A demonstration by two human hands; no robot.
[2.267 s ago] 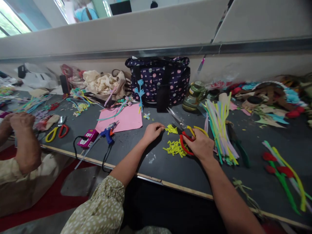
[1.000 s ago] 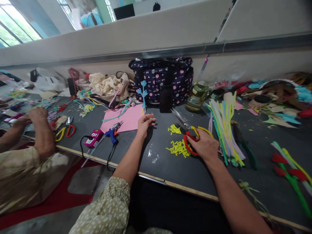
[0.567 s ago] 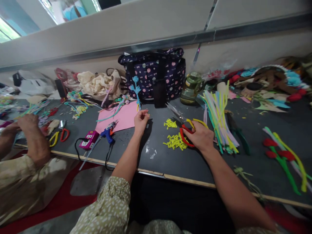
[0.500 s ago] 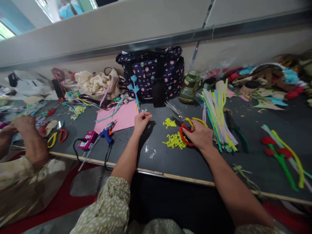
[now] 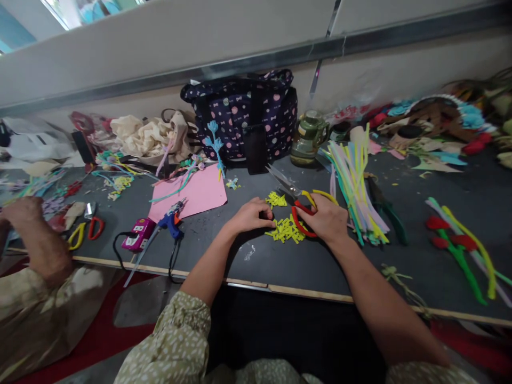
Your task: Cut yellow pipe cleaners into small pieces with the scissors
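My right hand [image 5: 330, 217] grips the red and yellow handles of a pair of scissors [image 5: 294, 191], whose metal blades are parted and point away to the upper left. Beside the handles lies a loose pile of short cut yellow pipe-cleaner pieces [image 5: 287, 229]. A smaller heap of yellow pieces [image 5: 277, 199] sits just behind it. At the left edge of these heaps is my left hand [image 5: 253, 215], its fingers curved with a gap between thumb and forefinger. Nothing shows in it, though its fingertips are partly hidden.
A bundle of pastel pipe cleaners [image 5: 354, 186] lies right of my right hand, by green-handled pliers [image 5: 386, 208]. Leftward are pink paper [image 5: 200, 192], a blue glue gun [image 5: 172, 223] and a power strip [image 5: 140, 234]. A dark bag [image 5: 244, 114] stands behind. A co-worker's arm [image 5: 44, 240] is at left.
My left hand has moved right, from beside the pink paper to the yellow pieces, and its fingers have parted. The scissors stay in my right hand. The view has shifted slightly.
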